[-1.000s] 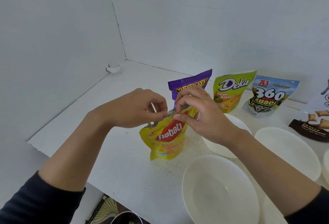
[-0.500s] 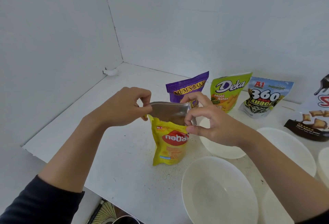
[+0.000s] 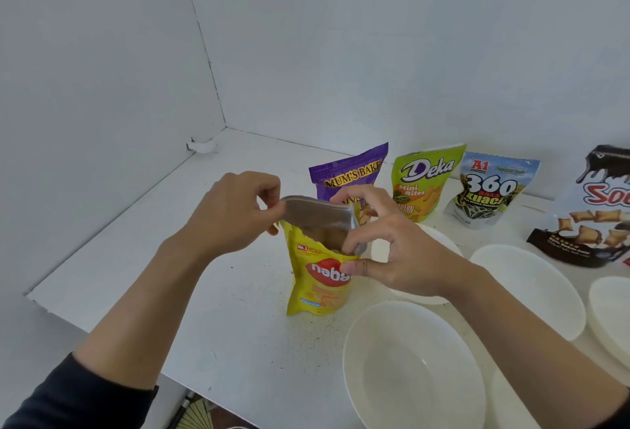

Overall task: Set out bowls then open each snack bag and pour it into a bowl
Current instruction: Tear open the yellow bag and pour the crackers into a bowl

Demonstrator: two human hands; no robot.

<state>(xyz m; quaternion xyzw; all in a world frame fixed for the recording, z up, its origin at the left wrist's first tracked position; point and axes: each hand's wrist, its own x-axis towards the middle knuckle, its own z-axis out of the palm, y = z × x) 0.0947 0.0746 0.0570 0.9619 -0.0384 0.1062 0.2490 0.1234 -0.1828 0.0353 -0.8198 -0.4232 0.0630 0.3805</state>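
Observation:
A yellow Nabati snack bag stands upright on the white table. Its top is torn wide, showing the silver lining and wafers inside. My left hand pinches the bag's left top edge. My right hand grips the right top edge and front. Several white bowls stand to the right: one near bowl, one bowl behind my right hand, one wide bowl and one bowl cut by the right edge.
Along the back wall stand a purple Mum's Bake bag, a green Deka bag, a 360 Kuaci bag and a white and brown bag at the right edge. White walls close the left and back sides. The table's front edge runs lower left.
The bag's top went from pinched closed to pulled wide apart, showing the silver inside. My hands have spread and the bag now stands straighter.

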